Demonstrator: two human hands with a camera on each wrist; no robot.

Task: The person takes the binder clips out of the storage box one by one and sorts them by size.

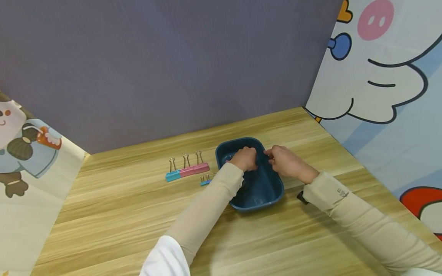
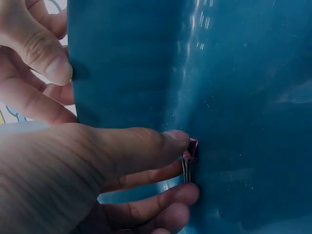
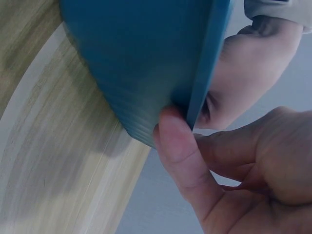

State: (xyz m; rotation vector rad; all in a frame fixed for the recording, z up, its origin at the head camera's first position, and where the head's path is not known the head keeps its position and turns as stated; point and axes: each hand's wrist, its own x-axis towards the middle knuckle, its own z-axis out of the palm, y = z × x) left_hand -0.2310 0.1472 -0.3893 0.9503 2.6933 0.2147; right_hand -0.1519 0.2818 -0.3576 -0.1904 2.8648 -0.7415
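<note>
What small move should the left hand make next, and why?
Probably lift the pink binder clip out of the blue tub. The left hand already pinches it inside, the right hand grips the tub's rim, and other clips lie in a row on the table.

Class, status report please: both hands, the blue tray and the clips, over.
Left hand pinches small binder clip inside blue tray. Right hand grips tray's rim. Four clips on table, clear of hands.

Three binder clips (image 1: 187, 169) lie on the wooden table (image 1: 114, 214).
</note>
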